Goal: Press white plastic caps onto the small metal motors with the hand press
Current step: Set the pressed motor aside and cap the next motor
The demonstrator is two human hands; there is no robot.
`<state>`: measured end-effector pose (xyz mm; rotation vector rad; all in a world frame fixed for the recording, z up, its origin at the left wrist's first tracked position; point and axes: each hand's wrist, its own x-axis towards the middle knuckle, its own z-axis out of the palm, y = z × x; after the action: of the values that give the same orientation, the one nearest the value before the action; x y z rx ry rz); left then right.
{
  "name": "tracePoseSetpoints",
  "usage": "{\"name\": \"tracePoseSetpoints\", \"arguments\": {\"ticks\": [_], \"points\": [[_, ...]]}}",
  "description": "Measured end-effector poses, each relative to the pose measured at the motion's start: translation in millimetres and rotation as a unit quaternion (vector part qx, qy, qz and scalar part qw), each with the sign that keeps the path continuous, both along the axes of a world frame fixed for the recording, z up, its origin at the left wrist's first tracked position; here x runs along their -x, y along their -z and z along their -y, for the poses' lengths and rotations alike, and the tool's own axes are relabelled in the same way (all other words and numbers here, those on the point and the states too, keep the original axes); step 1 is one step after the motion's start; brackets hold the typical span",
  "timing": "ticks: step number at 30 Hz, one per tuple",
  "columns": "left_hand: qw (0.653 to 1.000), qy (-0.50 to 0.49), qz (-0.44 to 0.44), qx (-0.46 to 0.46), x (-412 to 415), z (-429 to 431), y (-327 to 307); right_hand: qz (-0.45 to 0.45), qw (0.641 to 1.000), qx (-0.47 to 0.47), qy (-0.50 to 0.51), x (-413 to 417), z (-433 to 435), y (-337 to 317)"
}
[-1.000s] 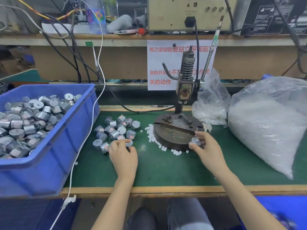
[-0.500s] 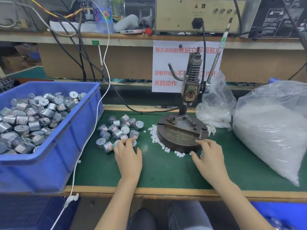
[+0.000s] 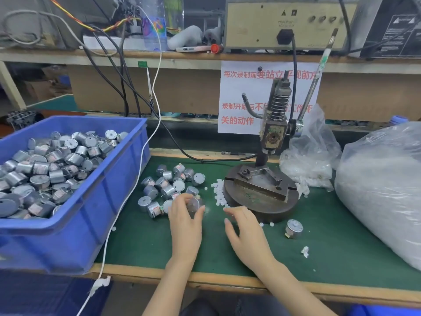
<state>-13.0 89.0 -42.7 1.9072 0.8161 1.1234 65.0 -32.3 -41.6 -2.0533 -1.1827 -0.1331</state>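
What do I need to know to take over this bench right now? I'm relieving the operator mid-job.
Left hand grips a motor at the edge of the loose pile.
Right hand is open over the white caps beside the press base.
Nothing sits in the press fixture.
A lone motor lies right of the base, seemingly capped.
Left to do: the pile and the full blue bin.

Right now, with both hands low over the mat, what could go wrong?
The right hand reaches toward loose white caps beside the press base; a sweep could scatter them. The left hand grips a motor at the edge of the motor pile, so it may knock others away. The lone motor near the right hand could get nudged.
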Motion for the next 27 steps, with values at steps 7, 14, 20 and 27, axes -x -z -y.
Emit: {"name": "tracePoseSetpoints", "arguments": {"ticks": [7,14,20,27], "points": [[0.970,0.225,-0.067,-0.059,0,13,0,-0.108,0.993,0.042,-0.027,-4,-5,-1],[0.947,0.255,-0.104,-0.169,-1,22,0,-0.249,0.965,-0.072,-0.024,-6,2,-5],[0.931,0.161,-0.260,-0.200,-10,12,7,-0.254,0.938,-0.218,0.094,-8,5,-5],[0.884,0.152,-0.319,-0.307,-17,16,16,-0.283,0.921,-0.233,0.129,-12,5,-5]]}}
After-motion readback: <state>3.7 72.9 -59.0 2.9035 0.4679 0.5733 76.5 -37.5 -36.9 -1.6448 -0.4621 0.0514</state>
